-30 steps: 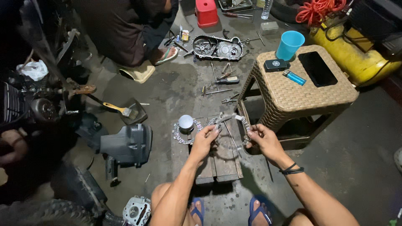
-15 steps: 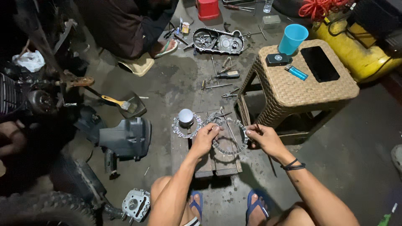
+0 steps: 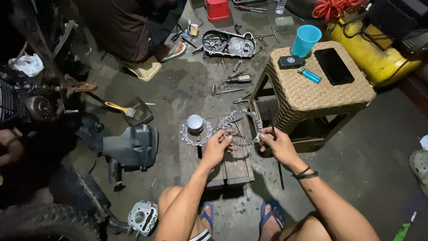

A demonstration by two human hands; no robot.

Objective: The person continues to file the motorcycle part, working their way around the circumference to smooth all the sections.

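My left hand [image 3: 218,146] and my right hand [image 3: 277,143] both grip a thin toothed metal ring [image 3: 244,119], a clutch-type plate, held just above a low wooden block [image 3: 232,167]. The left hand pinches the ring's near-left edge, the right hand its near-right edge. A second toothed ring [image 3: 186,136] lies on the block's far-left corner with a round white-topped part [image 3: 195,122] standing inside it. A black band sits on my right wrist. My knees and blue sandals show below.
A woven tan stool [image 3: 312,96] stands at right with a blue cup [image 3: 306,40], phone, lighter and small black case. An engine cover [image 3: 228,43] and hand tools lie ahead. A grey housing [image 3: 131,145], cylinder head [image 3: 142,217], tyre, brush and seated person are at left.
The view has shifted slightly, and my hands have raised the ring a little and turned it, with both hands still gripping its edges.
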